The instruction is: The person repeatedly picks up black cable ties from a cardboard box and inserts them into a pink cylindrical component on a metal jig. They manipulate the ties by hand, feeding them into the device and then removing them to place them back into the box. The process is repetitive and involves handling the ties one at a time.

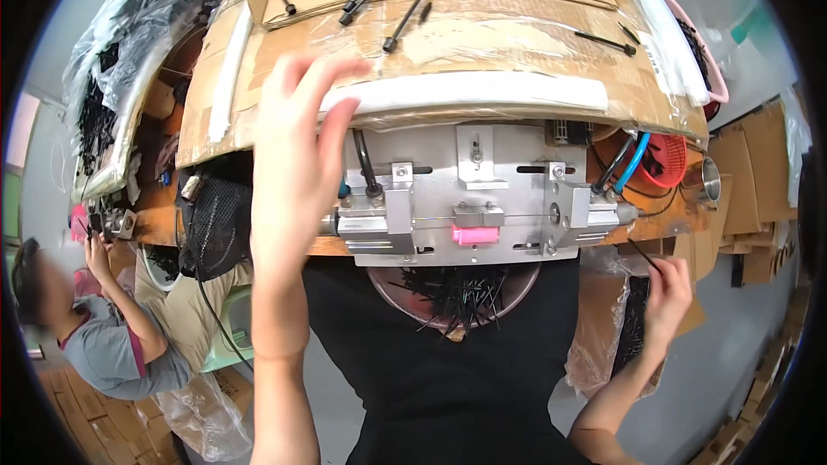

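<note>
My left hand (300,142) is raised in front of the cardboard, its fingers spread and curved with nothing between them. Off to the right, beside the bench edge, my right hand (669,300) pinches a thin black stick (643,253) that points up and left. Between the hands stands a metal fixture (517,245) with a cylinder block on each side. A pink block (475,234) sits at its front centre, below a small metal clamp piece (478,213). Beneath the fixture's front edge, a round bowl (379,288) holds many thin black sticks (461,293).
Several black sticks with thick heads (405,17) lie on the cardboard (327,39) behind the fixture. Black and blue hoses (636,164) rise at its right, near a red basket (680,159). A bag of black pieces (633,314) stands below my right hand. A co-worker (129,336) sits at left.
</note>
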`<state>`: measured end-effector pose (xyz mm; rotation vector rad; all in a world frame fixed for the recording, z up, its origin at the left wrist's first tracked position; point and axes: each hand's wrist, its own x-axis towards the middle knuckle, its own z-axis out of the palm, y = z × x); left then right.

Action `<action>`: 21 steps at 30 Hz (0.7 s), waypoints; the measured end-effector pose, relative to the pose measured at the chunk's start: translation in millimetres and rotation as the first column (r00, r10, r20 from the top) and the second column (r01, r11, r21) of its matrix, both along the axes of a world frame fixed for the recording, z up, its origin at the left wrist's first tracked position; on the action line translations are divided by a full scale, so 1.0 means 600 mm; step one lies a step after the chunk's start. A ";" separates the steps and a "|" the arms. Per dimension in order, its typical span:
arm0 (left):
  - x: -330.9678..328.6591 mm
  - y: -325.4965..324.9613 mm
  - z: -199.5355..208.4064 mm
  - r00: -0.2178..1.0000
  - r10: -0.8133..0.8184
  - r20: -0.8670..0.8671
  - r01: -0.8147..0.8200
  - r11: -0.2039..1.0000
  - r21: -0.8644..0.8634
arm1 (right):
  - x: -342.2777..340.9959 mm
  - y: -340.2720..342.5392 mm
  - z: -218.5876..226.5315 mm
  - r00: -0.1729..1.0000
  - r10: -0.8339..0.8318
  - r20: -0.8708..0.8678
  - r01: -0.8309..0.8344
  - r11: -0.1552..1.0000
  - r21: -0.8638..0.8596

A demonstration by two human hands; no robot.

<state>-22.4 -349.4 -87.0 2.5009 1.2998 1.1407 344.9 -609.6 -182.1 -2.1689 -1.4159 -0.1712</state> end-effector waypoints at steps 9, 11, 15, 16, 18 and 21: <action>0.022 0.058 -0.002 0.981 -0.192 0.010 0.190 0.977 0.098 | -0.147 0.143 0.106 0.427 0.383 -0.819 -0.057 0.915 0.398; 0.030 -0.037 -0.034 0.993 -0.093 0.068 0.083 0.987 0.136 | -0.162 0.156 0.092 0.326 0.510 -0.796 -0.089 0.855 0.511; 0.052 -0.231 -0.116 0.992 -0.072 -0.104 0.071 0.997 -0.018 | -0.192 0.173 0.097 0.273 0.699 -0.661 -0.174 0.712 0.680; 0.064 -0.253 -0.137 0.976 -0.035 -0.217 0.036 0.999 0.001 | -0.194 0.170 0.099 0.288 0.721 -0.631 -0.210 0.690 0.693; 0.085 -0.256 -0.161 0.959 -0.065 -0.276 0.045 0.996 -0.079 | -0.194 0.162 0.100 0.282 0.713 -0.642 -0.200 0.698 0.687; 0.096 -0.247 -0.170 0.934 -0.045 -0.354 0.028 0.998 -0.051 | -0.203 0.155 0.109 0.335 0.692 -0.640 -0.156 0.710 0.686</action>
